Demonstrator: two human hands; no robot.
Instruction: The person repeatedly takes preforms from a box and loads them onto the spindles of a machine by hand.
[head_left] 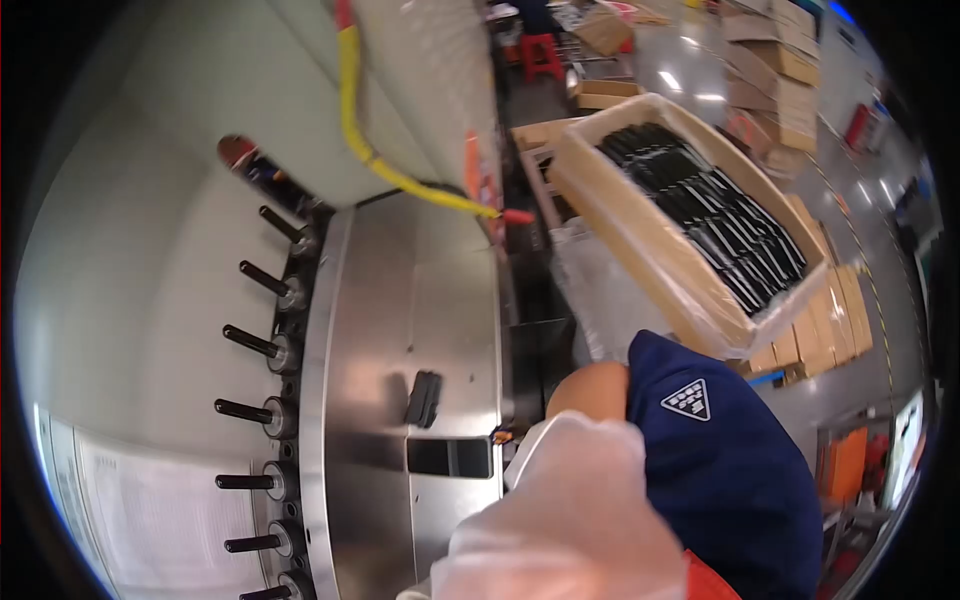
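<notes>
Neither my left hand nor my right hand shows. A bent arm in a short blue sleeve (720, 460) with a triangular badge comes in at the bottom, its elbow bare and its forearm under a blurred white covering (560, 500); its hand cannot be made out. Beside it is a steel work surface (370, 330). A small black part (425, 399) lies on that surface, just above a dark rectangular panel (449, 457).
Black pegs (245, 410) on round bases line the surface's left edge. A yellow hose (370, 160) hangs across the top. To the right, a plastic-lined box (640, 260) holds black strips (710, 210). Cartons (780, 80) stand behind it.
</notes>
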